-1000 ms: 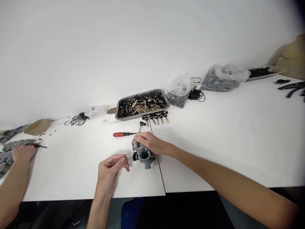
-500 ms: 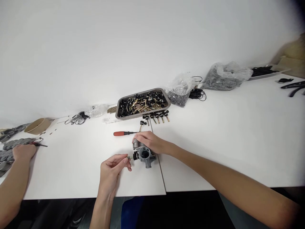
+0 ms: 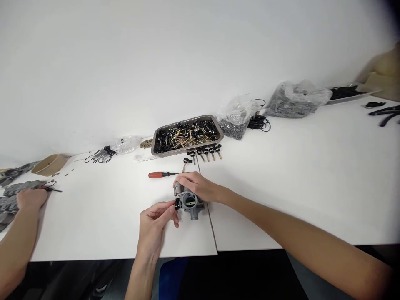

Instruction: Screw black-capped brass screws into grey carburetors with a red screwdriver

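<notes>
A grey metal carburetor body stands on the white table, its round bore facing me. My right hand is wrapped over its top and back. At the body's left side sits a black-capped part, pinched between the thumb and index finger of my left hand. A brass-coloured strip shows across the inside of the bore. Just behind, a red-handled screwdriver lies with its tip near my right fingers.
Behind is a metal tray of black and brass parts, with several similar parts before it. Plastic bags of small pieces stand right of it. Another person's hand rests on grey parts at far left.
My left hand has moved right, up to the carburetor body. The brass shaft outside the body has gone from sight, and a brass strip now shows inside the bore.
</notes>
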Tool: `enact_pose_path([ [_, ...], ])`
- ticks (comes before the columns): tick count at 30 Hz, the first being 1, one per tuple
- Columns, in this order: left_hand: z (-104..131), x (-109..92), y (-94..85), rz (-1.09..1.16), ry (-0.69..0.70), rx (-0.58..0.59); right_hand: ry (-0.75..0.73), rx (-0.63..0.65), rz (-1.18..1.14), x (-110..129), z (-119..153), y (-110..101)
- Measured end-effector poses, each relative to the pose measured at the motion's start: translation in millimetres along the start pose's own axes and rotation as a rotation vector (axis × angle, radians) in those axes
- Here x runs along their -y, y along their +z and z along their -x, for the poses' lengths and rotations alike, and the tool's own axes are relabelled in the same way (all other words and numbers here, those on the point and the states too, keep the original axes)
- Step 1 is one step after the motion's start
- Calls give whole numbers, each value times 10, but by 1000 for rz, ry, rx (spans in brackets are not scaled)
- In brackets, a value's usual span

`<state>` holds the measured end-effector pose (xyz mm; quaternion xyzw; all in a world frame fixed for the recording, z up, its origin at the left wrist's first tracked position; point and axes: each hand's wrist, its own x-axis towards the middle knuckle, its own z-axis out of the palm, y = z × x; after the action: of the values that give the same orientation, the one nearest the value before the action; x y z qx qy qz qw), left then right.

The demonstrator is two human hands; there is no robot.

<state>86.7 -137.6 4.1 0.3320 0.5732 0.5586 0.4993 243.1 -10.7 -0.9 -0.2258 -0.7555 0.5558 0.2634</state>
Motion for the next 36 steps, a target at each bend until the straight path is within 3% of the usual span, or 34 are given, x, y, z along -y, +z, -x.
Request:
enact_pose_path([
  [8, 229, -36, 58, -233, 168, -3, 5, -36, 0, -3, 1, 13],
  [15, 386, 25, 154, -137, 106, -72, 0, -54, -14, -25, 2, 32],
  [25, 211, 21, -93, -200, 62, 41, 1, 10, -12, 6, -5, -16],
  [30, -58, -320, -275, -376, 174, 104, 6, 25, -13, -9, -2, -30],
  [36, -902, -860, -474, -844, 405, 146, 29, 25, -11, 38, 3, -41],
])
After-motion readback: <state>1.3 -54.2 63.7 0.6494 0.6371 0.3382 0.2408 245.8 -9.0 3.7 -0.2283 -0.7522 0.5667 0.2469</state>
